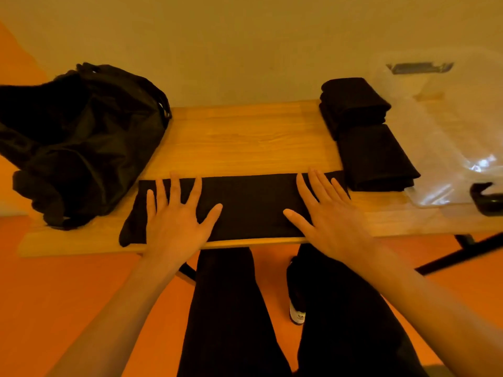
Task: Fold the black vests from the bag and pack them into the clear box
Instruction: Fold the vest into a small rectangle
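Observation:
A black vest (250, 205) lies folded into a long strip along the near edge of the wooden table (245, 137). My left hand (177, 216) presses flat on its left part, fingers spread. My right hand (326, 210) presses flat on its right end, fingers straight. The black bag (81, 137) slumps on the table's left end. Two folded black vests (353, 104) (378, 159) lie at the right, beside the clear box (449, 137), which sits at the table's right end.
A wall stands right behind the table. Bare wood shows in the table's middle, between bag and folded vests. A black clasp (484, 198) sits at the box's near corner. My legs and a shoe (296, 308) are below the table edge, on an orange floor.

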A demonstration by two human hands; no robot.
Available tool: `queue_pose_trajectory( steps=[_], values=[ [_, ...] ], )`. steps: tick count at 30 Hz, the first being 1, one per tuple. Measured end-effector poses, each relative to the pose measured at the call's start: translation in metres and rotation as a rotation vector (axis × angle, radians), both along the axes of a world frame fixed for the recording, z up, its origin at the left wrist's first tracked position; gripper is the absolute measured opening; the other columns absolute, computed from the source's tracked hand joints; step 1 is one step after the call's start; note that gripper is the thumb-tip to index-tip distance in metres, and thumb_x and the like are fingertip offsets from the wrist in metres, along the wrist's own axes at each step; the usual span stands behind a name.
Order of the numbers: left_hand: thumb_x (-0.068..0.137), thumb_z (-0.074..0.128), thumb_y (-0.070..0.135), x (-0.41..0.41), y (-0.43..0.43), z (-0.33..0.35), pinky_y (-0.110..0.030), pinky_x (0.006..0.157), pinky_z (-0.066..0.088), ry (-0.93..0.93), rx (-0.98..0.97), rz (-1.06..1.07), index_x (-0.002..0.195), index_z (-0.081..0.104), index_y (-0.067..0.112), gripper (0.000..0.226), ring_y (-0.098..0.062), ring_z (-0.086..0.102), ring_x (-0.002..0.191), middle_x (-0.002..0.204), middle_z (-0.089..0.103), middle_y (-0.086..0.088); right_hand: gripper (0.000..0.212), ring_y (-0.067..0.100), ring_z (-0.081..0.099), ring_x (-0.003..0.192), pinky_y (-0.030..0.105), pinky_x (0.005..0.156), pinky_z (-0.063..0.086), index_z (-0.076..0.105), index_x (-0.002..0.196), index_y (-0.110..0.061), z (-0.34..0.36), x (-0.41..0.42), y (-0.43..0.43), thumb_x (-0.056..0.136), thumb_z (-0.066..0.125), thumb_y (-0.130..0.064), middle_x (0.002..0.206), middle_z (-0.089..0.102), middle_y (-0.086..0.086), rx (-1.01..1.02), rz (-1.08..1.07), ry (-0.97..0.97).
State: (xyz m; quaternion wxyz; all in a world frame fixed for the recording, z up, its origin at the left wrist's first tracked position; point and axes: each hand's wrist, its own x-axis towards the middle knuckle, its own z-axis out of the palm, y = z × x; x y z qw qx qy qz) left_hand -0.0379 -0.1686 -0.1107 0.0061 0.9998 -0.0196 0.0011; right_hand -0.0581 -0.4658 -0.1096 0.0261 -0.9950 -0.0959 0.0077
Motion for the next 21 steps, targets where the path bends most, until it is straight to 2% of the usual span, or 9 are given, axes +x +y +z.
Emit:
queue_pose_trajectory(
  steps=[2,6,10,14,17,21],
  values=[
    [0.083,-0.008,0.086,0.000,0.005,-0.006,-0.053,0.126,0.000,0.034,0.006,0.036,0.161,-0.003,0.041,0.090,-0.036,-0.010,0.156,0.170,-0.009,-0.007,0.100,0.020,-0.013,0.155,0.042,0.127,-0.001,-0.009,0.160,-0.025,-0.002,-0.004,-0.014,0.080,-0.022,-0.083,0.168,-0.010,0.008,-0.001,-0.001,0.022],
    [0.081,-0.010,0.087,-0.001,0.007,-0.004,-0.053,0.126,0.002,0.046,0.032,0.047,0.160,-0.006,0.043,0.091,-0.035,-0.009,0.156,0.170,-0.011,-0.005,0.101,0.022,-0.012,0.155,0.039,0.124,0.000,-0.009,0.161,-0.026,-0.003,-0.012,-0.031,0.080,-0.011,-0.087,0.168,-0.012,0.009,0.042,-0.043,0.044],
    [0.079,-0.012,0.088,-0.004,0.006,-0.003,-0.053,0.126,0.001,0.071,0.039,0.058,0.160,-0.007,0.044,0.092,-0.034,-0.010,0.156,0.170,-0.011,-0.006,0.091,0.023,-0.010,0.155,0.041,0.126,0.003,-0.001,0.162,-0.024,-0.006,-0.021,-0.032,0.090,-0.008,-0.080,0.169,-0.006,0.011,0.076,-0.013,-0.024],
    [0.085,-0.003,0.085,-0.005,-0.009,0.009,-0.054,0.126,0.005,0.001,0.008,0.046,0.163,0.010,0.035,0.094,-0.037,-0.003,0.156,0.170,-0.002,-0.012,0.074,0.019,-0.002,0.157,0.046,0.127,0.013,0.017,0.161,-0.018,-0.016,-0.053,-0.043,0.104,0.014,-0.064,0.169,0.008,0.010,0.155,0.055,-0.147],
    [0.095,0.012,0.076,-0.011,-0.048,0.019,-0.049,0.127,0.005,-0.101,-0.118,-0.141,0.162,0.019,0.031,0.081,-0.031,-0.004,0.157,0.171,-0.001,-0.009,0.064,0.021,0.012,0.156,0.048,0.126,0.018,0.031,0.157,-0.011,-0.030,-0.077,-0.057,0.106,0.031,-0.050,0.166,0.022,0.010,0.279,0.042,-0.250],
    [0.097,0.010,0.071,-0.006,-0.112,0.022,-0.039,0.127,-0.003,0.003,-0.177,-0.508,0.162,0.004,0.038,0.073,-0.016,-0.019,0.155,0.169,-0.018,0.002,0.055,0.022,0.023,0.153,0.051,0.122,0.026,0.040,0.152,-0.008,-0.041,-0.090,-0.073,0.104,0.042,-0.034,0.162,0.033,0.010,0.347,0.042,-0.349]
  ],
)
